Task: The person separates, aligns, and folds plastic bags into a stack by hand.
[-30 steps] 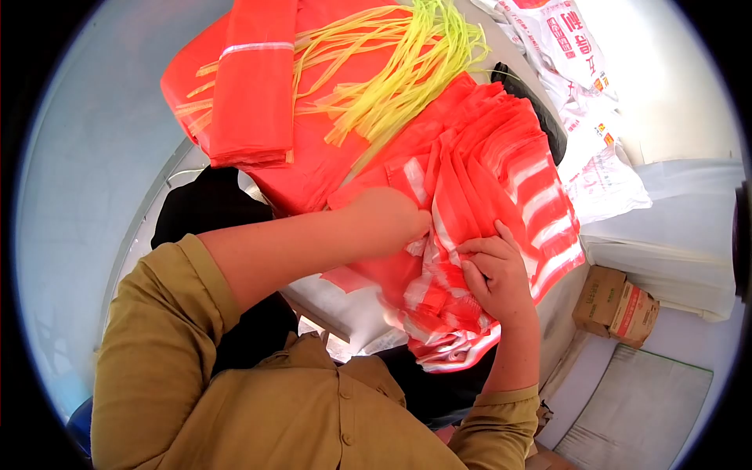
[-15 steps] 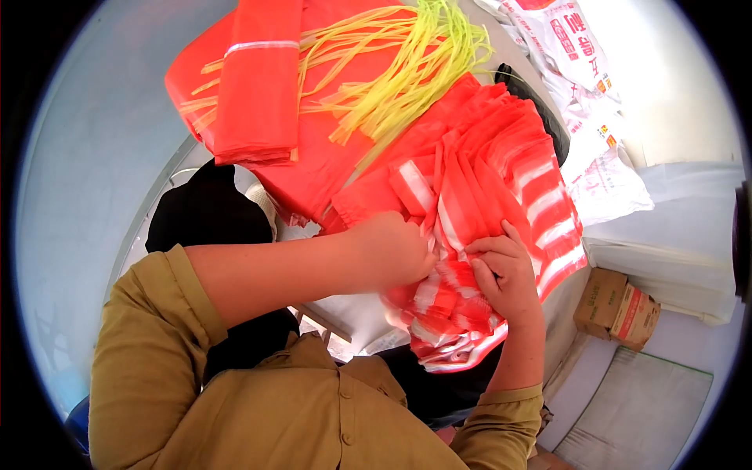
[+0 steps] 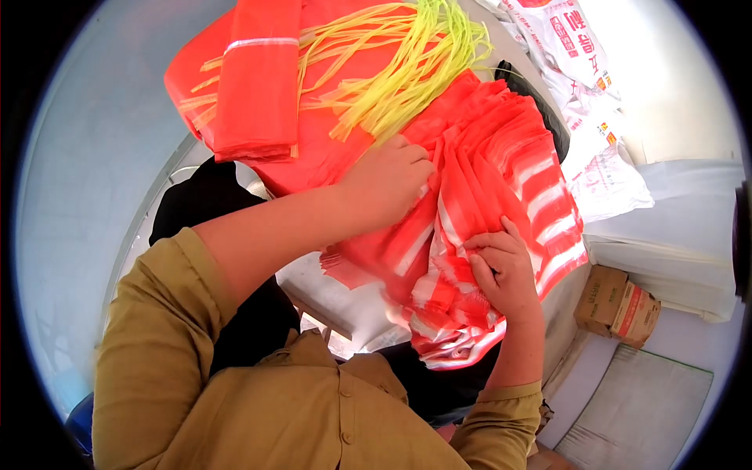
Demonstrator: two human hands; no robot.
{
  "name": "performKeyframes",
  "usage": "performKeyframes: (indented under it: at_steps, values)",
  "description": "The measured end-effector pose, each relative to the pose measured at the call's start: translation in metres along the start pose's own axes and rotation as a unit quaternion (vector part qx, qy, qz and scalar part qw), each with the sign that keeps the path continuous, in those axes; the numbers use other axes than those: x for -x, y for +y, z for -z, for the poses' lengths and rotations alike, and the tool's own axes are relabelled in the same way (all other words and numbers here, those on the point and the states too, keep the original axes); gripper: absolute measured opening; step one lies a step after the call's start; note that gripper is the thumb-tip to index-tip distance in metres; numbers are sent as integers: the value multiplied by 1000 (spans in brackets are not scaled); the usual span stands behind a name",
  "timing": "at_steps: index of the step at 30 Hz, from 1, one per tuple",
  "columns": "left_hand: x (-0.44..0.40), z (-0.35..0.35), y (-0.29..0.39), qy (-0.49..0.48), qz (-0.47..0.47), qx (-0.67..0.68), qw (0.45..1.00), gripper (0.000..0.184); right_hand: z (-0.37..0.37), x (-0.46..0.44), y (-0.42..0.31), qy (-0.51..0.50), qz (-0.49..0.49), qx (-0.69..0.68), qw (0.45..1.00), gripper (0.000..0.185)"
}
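A large heap of red plastic bags with white stripes [image 3: 540, 192] fans out in front of me. My left hand [image 3: 389, 182] is closed on the edge of a red bag at the heap's left side, its fingers curled and partly hidden. Lower and to the right, my right hand [image 3: 501, 270] rests on the heap with thumb and fingers bent, pinching gathered red plastic. Crumpled red and white folds [image 3: 450, 301] lie just beneath it. A bundle of yellow-green strips [image 3: 415, 63] spreads above both hands, and a folded red stack with a white band [image 3: 258, 94] lies at the upper left.
White printed sacks [image 3: 576, 47] lie at the upper right beside a black plastic bag [image 3: 533, 106]. A cardboard box [image 3: 615, 305] stands at the right, above a grey panel [image 3: 638, 403]. The pale table surface [image 3: 341, 301] shows below the heap.
My left hand has moved up from the middle of the folds, drawing red plastic with it. My right hand has hardly moved over the last half second.
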State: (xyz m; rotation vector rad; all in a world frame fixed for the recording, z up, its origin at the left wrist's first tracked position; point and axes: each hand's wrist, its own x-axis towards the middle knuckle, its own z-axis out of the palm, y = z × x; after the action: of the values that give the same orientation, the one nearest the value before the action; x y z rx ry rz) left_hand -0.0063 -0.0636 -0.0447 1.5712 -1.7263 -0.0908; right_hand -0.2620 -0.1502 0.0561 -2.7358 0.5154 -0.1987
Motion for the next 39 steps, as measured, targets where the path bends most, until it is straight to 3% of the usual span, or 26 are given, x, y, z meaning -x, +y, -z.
performKeyframes:
  at_steps: [2,11,14,17,23,26,32,35,39]
  values:
    - [-5,-10,-10,-36,-23,-8,999,12,0,-1,0,-2,-1,1,1000,2]
    - [-22,-6,7,-189,30,-139,972,10,0,0,-3,7,-3,2,1000,2]
    - [-9,-19,6,-158,-6,-129,979,15,0,0,-3,9,1,7,1000,2]
    - [-2,-6,15,-198,-58,-57,977,30,-1,0,-4,13,3,10,1000,4]
    - [12,6,31,-243,-21,-34,969,67,0,-2,-7,13,-1,12,1000,4]
    - [10,11,39,-254,21,-8,967,70,-1,-2,-8,13,-8,14,1000,2]
    - [2,-9,37,-233,100,18,967,53,1,-1,-7,8,-9,19,1000,2]
    - [-8,-4,43,-295,108,-15,949,38,0,-1,-8,11,-9,16,1000,2]
    - [4,-15,42,-218,76,-26,973,26,0,0,-7,13,-8,19,1000,2]
